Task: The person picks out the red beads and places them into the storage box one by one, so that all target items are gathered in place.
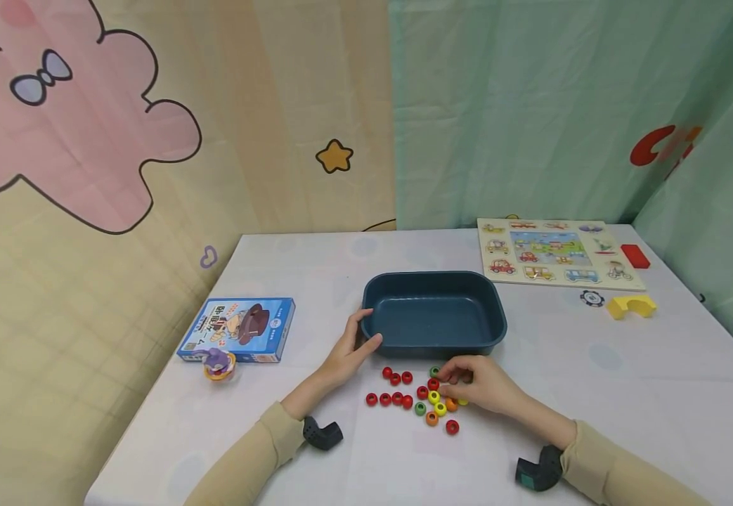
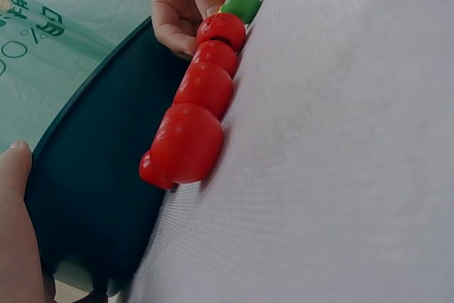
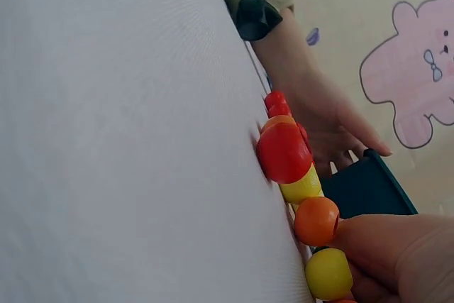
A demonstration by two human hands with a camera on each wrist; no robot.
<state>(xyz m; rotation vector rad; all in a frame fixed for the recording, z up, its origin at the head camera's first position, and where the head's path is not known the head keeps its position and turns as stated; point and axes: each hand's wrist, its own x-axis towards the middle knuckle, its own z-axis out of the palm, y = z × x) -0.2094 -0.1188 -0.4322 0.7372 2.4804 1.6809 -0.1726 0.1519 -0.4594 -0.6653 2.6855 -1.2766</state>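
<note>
A dark teal rectangular tray (image 1: 436,349) stands on the table, its inside bare. My left hand (image 1: 344,351) holds its near left corner, the thumb at the rim and the fingers along the left side. In front of the tray lie several round beads with holes: red beads (image 1: 386,399) mostly to the left, with green, yellow and orange ones to the right. My right hand (image 1: 481,383) reaches in from the right, thumb and forefinger apart beside a green bead (image 1: 434,371) and a red bead (image 1: 433,384). In the right wrist view an orange bead (image 3: 316,221) is close to this hand.
A blue picture box (image 1: 239,327) lies at the left, with a small purple toy (image 1: 217,362) by its near edge. At the back right are a vehicle puzzle board (image 1: 552,251), a red block (image 1: 634,256), a round chip (image 1: 592,299) and a yellow arch block (image 1: 632,306).
</note>
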